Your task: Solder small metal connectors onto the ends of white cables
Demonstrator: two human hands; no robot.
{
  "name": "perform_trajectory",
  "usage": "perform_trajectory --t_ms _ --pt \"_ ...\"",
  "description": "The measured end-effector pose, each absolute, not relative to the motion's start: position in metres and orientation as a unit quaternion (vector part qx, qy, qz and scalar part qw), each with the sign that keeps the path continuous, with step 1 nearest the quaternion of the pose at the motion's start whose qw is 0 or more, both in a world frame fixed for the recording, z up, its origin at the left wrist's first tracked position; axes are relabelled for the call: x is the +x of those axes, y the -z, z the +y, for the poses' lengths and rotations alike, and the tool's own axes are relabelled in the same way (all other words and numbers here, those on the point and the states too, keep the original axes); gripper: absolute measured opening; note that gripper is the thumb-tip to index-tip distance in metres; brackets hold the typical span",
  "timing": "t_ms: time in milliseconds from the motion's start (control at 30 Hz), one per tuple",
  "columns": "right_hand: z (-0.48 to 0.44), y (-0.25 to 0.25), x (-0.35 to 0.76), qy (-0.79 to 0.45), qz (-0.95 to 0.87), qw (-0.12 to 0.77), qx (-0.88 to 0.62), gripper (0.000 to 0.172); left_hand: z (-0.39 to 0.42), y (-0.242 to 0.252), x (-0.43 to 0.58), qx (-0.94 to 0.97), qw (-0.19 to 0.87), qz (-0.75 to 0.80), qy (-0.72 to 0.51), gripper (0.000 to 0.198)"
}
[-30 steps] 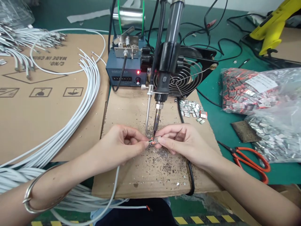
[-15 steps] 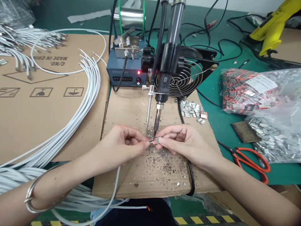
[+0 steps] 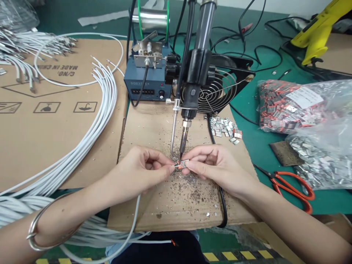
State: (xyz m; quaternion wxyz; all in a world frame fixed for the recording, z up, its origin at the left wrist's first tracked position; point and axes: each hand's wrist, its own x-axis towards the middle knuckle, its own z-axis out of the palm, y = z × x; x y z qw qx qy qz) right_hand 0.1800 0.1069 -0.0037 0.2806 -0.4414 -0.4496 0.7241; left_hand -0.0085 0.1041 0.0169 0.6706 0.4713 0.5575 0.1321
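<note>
My left hand [image 3: 145, 168] pinches the end of a white cable [image 3: 135, 212] between thumb and forefinger; the cable hangs down below the palm. Between thumb and fingers of my right hand [image 3: 217, 167] is a small metal USB connector [image 3: 185, 163] with an orange-red part facing the cable end. Cable end and connector meet right under the tip of a mounted soldering iron [image 3: 184, 137]. Beside the iron, a thin bent solder feed tube [image 3: 174, 128] points at the same spot. Fingertips and the iron tip partly hide the exact contact.
Behind stand a blue solder feeder box [image 3: 145, 80], a solder spool [image 3: 154, 20] and a fan [image 3: 209, 91]. To the right are loose connectors [image 3: 222, 126], bags of connectors [image 3: 286, 110] and orange-handled scissors [image 3: 294, 183]. White cables [image 3: 101, 121] lie left. Cardboard [image 3: 154, 128] covers the middle.
The red light on the blue feeder box was lit and is now dark. Both hands, the cable and the connector stay practically where they were; the view has shifted very slightly.
</note>
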Motion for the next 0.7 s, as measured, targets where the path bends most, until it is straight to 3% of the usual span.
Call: perform_trajectory --t_ms 700 --pt "0.1073 0.0001 0.1798 -0.721 -0.461 0.263 -0.446 0.005 0.0987 -0.0187 -0.0056 0.485 0.659 0.557 -0.141 0.013"
